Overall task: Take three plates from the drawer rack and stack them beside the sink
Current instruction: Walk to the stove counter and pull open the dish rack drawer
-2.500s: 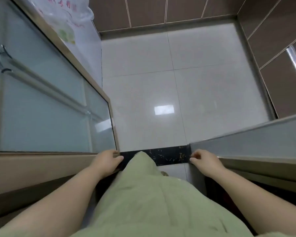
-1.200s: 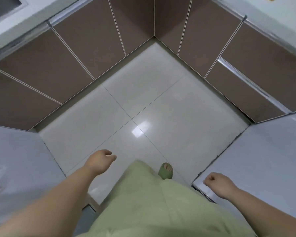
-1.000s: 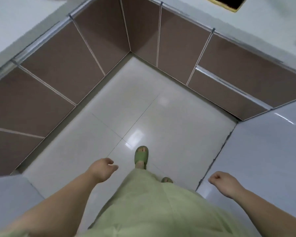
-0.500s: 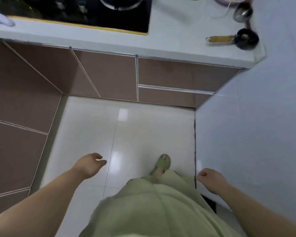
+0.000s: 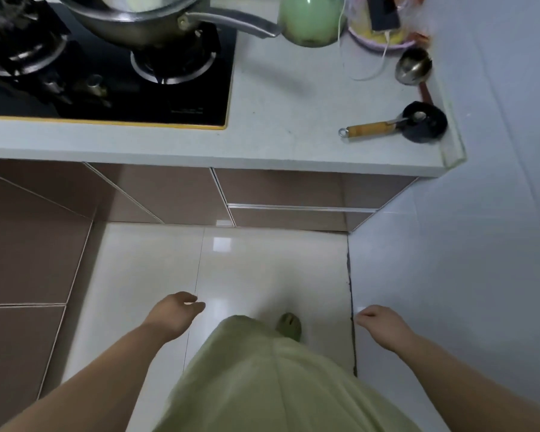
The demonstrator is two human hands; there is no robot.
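Observation:
No plates, drawer rack or sink show in this view. I stand on a pale tiled floor (image 5: pixel 262 269) facing brown lower cabinets with a closed drawer front (image 5: pixel 293 216) under a grey countertop (image 5: pixel 287 101). My left hand (image 5: pixel 175 313) hangs low at the left with its fingers loosely curled and apart, holding nothing. My right hand (image 5: pixel 379 324) hangs at the right beside a pale wall (image 5: pixel 465 275), fingers bent, empty.
A black gas hob (image 5: pixel 106 76) carries a steel saucepan (image 5: pixel 144 23) whose handle points right. On the counter's right end lie a green jar (image 5: pixel 309 20), a metal ladle (image 5: pixel 413 68) and a wooden-handled scoop (image 5: pixel 396 124). More brown cabinets (image 5: pixel 28 260) line the left.
My view has swung from a glass sliding door to the kitchen corner, then up onto the hob counter. Both hands let go of the door frames and now hang free.

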